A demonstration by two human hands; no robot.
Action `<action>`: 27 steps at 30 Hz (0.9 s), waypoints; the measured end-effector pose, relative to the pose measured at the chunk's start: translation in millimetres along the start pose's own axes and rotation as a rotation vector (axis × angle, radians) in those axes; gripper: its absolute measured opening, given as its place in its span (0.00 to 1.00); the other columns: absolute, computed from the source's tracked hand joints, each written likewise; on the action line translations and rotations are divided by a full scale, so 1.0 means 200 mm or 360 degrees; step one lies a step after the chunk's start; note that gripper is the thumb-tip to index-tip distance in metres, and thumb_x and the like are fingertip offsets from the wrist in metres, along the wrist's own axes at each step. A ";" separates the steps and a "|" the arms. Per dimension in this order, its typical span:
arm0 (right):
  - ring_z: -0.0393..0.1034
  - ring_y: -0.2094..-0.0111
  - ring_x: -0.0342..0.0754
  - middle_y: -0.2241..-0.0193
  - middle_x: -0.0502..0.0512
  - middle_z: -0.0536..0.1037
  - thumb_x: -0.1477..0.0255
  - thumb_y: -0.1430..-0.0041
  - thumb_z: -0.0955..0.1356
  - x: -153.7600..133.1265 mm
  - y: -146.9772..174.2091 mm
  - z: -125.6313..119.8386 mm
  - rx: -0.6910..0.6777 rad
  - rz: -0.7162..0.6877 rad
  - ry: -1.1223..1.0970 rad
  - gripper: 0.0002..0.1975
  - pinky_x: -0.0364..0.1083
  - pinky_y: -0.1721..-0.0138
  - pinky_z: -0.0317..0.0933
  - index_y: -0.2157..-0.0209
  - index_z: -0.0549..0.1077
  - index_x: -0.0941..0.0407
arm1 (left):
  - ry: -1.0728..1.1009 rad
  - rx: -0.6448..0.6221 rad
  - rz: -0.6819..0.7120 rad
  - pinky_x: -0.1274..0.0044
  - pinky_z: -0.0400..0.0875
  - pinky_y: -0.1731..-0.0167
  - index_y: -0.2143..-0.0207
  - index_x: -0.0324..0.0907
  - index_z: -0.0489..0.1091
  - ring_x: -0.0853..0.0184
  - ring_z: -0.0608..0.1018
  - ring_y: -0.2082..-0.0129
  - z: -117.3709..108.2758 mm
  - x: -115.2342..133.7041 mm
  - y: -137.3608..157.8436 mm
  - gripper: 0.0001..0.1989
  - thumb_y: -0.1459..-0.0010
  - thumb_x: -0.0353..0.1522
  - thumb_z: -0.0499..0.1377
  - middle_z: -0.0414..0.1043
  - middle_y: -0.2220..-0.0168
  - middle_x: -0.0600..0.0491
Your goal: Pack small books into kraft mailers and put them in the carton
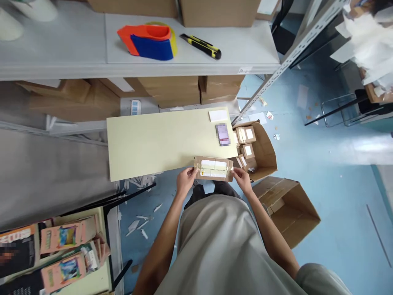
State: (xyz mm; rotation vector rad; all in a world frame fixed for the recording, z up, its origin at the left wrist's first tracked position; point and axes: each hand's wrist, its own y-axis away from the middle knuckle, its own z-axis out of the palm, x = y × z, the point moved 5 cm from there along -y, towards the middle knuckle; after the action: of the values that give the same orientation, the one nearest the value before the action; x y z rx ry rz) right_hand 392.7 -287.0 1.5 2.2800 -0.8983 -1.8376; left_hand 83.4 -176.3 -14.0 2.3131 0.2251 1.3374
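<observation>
A small brown cardboard box with white labels and clear tape spans the gap between my two hands, near the table's front edge. My left hand pinches its left end. At the opposite end, my right hand grips the box between thumb and fingers. Just beyond it, a purple item, blurred in the picture, lies on the pale yellow table. A white card or stack of labels rests behind that item.
An open carton of small labelled boxes stands right of the table; another open carton is nearer me. On the shelf lie a utility knife and an orange-and-blue tape dispenser. Paper scraps litter the floor.
</observation>
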 end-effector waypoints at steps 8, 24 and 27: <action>0.82 0.49 0.66 0.52 0.66 0.88 0.42 0.40 0.74 0.17 -0.01 -0.62 0.0260 0.0058 -0.0048 0.32 0.59 0.46 0.75 0.53 0.85 0.57 | -0.0102 -0.0426 0.0124 0.68 0.80 0.54 0.58 0.45 0.85 0.49 0.88 0.53 0.56 0.33 0.08 0.14 0.36 0.43 0.65 0.88 0.55 0.45; 0.80 0.54 0.66 0.56 0.69 0.87 0.47 0.42 0.68 0.89 -0.15 -1.64 0.0424 0.0516 0.0034 0.32 0.56 0.50 0.72 0.55 0.83 0.62 | -0.0545 -0.0824 0.0063 0.69 0.76 0.48 0.60 0.40 0.80 0.51 0.84 0.50 2.14 0.79 -0.16 0.12 0.41 0.38 0.69 0.84 0.54 0.41; 0.80 0.55 0.64 0.57 0.67 0.87 0.45 0.43 0.67 0.94 -0.25 -1.65 0.0466 0.0537 0.0006 0.33 0.55 0.52 0.72 0.57 0.82 0.61 | -0.0536 -0.0815 0.0118 0.68 0.75 0.43 0.54 0.40 0.81 0.51 0.83 0.46 2.27 0.88 -0.25 0.14 0.41 0.35 0.69 0.84 0.49 0.41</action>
State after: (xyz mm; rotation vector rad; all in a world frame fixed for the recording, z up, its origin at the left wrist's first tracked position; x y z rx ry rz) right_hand 734.4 -433.3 -91.6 2.1045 -1.5319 -1.6450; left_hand 564.5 -207.1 -92.4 2.0664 -0.2824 0.8812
